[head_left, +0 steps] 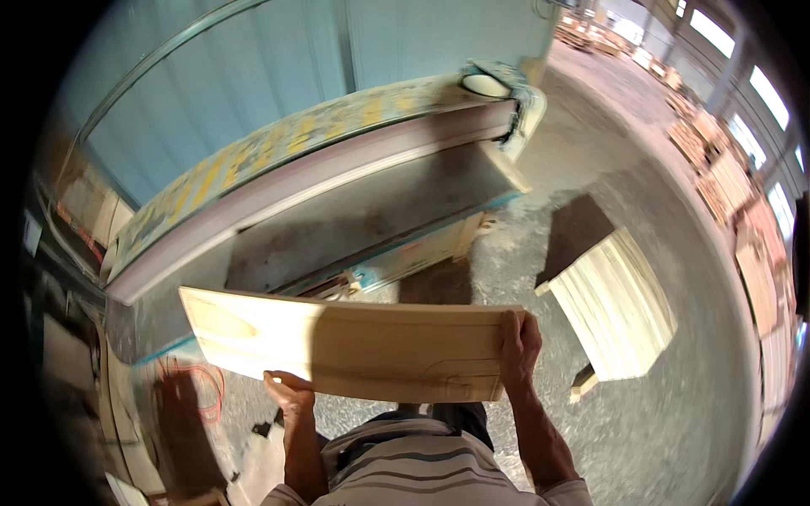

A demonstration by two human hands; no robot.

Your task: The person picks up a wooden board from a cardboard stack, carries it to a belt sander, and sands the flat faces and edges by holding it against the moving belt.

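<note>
A long, pale wooden board is held up across the front of my body, its left part brightly lit and the rest in shadow. Faint curved grain marks show near its right end. My left hand grips the lower edge left of the middle, thumb on the upper face. At the right end, my right hand is wrapped round the short edge, its knuckles toward the top. Beyond the board stands a long belt sanding machine with a dark flat table and a reddish belt running along its back.
A stack of pale boards rests on wooden bearers on the floor to my right. Left of me lies a red hose. Blue metal panels rise behind the machine. Stacked timber lines the far right.
</note>
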